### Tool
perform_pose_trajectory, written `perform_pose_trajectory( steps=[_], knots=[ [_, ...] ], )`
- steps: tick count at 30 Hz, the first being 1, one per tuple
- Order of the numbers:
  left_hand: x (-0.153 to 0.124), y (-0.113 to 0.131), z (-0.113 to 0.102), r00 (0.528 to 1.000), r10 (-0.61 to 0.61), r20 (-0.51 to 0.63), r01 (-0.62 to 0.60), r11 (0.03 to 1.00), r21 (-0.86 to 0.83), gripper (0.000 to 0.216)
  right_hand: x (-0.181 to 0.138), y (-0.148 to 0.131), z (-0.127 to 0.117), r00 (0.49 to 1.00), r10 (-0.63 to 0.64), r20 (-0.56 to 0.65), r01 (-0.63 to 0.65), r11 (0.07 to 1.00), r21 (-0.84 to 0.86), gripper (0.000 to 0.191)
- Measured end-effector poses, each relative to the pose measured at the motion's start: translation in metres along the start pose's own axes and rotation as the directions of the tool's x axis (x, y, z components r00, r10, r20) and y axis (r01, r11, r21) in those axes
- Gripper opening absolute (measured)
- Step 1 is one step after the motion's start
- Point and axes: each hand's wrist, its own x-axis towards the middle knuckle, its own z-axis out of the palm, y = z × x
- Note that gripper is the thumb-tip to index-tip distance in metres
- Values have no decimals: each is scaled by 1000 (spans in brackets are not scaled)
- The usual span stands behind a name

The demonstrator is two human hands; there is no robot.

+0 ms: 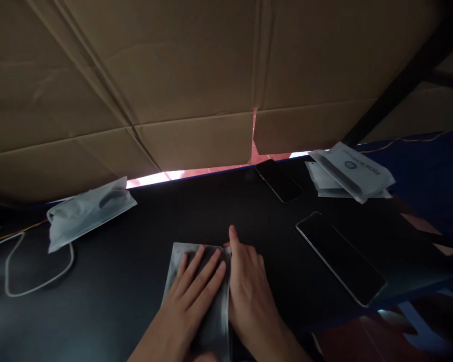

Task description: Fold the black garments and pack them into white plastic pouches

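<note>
A translucent plastic pouch lies on the black tabletop in front of me, its far edge and right edge showing. My left hand rests flat on top of it, fingers stretched out and slightly apart. At the right edge of the pouch is my right hand, turned on its side, with the thumb pointing up and the other fingers curled. It appears to hold that edge, though its fingertips are largely hidden. The pouch's contents are mostly covered by my left hand and cannot be made out.
Right of my hands lie a large dark phone and a smaller one. Several white printed pouches are stacked at the back right. Another white pouch and a white cable lie left. A cardboard wall stands behind.
</note>
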Motion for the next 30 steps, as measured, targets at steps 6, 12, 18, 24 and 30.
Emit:
perform_pose_trajectory(
  steps=[6,12,18,24,30],
  knots=[
    [0,-7,-3,983,-145,-115,143,989,-28,72,0,20,-38,968,159,196,-210,937,278,93],
    [54,-25,-15,938,-339,-74,321,929,-184,32,35,12,-51,933,280,226,-344,877,335,29],
    [78,-22,-21,928,-367,-62,333,893,-304,25,19,23,-60,872,151,466,-383,804,455,77],
    [80,-9,-25,888,-444,-118,363,836,-411,28,16,7,-44,867,219,447,-356,900,250,121],
    [82,-6,-33,904,-421,-70,350,825,-443,30,21,1,-42,906,197,374,-310,911,271,74]
  ],
)
